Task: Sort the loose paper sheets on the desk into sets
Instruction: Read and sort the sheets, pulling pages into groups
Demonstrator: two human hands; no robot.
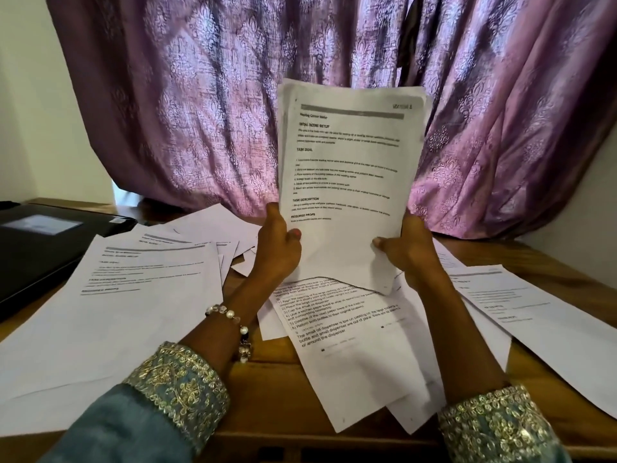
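1. The upright stack of white printed paper sheets [347,182] stands lifted above the wooden desk [267,389], in front of the purple patterned curtain [200,111].
2. The left hand [278,248] grips the stack's lower left edge, thumb on the front.
3. The right hand [409,250] pinches its lower right edge, thumb in front.
4. Loose white printed sheets [133,295] lie scattered on the desk beneath and to both sides of the stack.

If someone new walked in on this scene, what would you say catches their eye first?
First the upright stack of white printed paper sheets, held up at the centre by the left hand and the right hand gripping its lower corners. Behind it hangs a shiny purple patterned curtain. Below, loose white printed sheets lie scattered and overlapping across the brown wooden desk, with a flat black device at the far left.
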